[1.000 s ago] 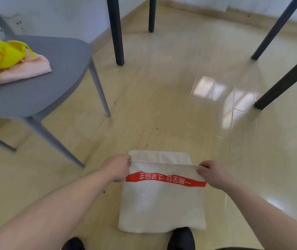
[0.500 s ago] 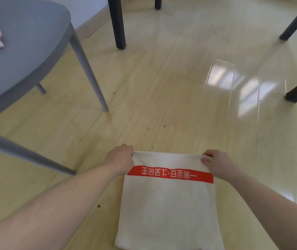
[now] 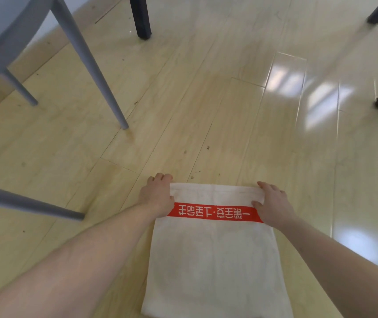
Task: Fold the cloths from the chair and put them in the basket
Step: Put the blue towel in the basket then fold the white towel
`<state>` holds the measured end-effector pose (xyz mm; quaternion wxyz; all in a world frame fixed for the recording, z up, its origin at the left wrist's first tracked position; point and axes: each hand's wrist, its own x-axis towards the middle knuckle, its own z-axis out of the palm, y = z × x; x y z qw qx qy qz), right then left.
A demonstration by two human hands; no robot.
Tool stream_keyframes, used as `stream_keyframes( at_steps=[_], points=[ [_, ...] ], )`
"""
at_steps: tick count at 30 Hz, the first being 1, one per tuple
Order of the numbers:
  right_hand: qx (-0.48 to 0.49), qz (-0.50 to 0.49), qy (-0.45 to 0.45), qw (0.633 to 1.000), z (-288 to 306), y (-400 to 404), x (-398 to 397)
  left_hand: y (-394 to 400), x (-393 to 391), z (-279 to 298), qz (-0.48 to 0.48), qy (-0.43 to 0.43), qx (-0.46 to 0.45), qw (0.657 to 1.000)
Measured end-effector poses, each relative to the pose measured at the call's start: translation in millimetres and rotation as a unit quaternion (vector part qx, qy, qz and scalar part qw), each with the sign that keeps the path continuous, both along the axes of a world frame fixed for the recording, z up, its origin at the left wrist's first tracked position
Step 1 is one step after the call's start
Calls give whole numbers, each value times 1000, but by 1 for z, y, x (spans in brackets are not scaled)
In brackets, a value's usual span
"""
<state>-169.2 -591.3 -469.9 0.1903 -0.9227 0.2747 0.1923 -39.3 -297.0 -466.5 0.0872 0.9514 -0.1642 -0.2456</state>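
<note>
- My left hand has its fingers curled over the far left corner of the white cloth, with the thumb pinching the edge so the corner cannot slip.
- My right hand holds the far right corner the same way, thumb on top by the red stripe and fingers bent over the edge.
- I hold both corners so the far edge stays straight while the layers line up.
- The cloth lies flat on the wooden floor, close to me, and it looks folded at least once.
- The grey chair stands at the far left of the floor. I see no other cloths on the part that shows.
- I cannot see the basket, so I think this cloth needs more folding first.
</note>
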Motion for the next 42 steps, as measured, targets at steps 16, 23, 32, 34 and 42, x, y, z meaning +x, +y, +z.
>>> stream_keyframes(
  at_steps=[16,23,32,34,42],
  points=[
    [-15,-33,-193,981,48,-23,-1,-6,24,52,-47,-155,-96,982],
    [-10,15,-300,954,83,-15,-24,5,21,86,-114,-216,-125,962],
    [39,116,-166,979,43,23,-99,39,-34,63,-216,-96,-23,971],
    [42,122,-127,984,29,31,-112,42,-46,53,-242,-58,24,968],
    [75,-20,-117,990,-5,56,-140,26,-73,36,-228,18,114,967]
  ],
)
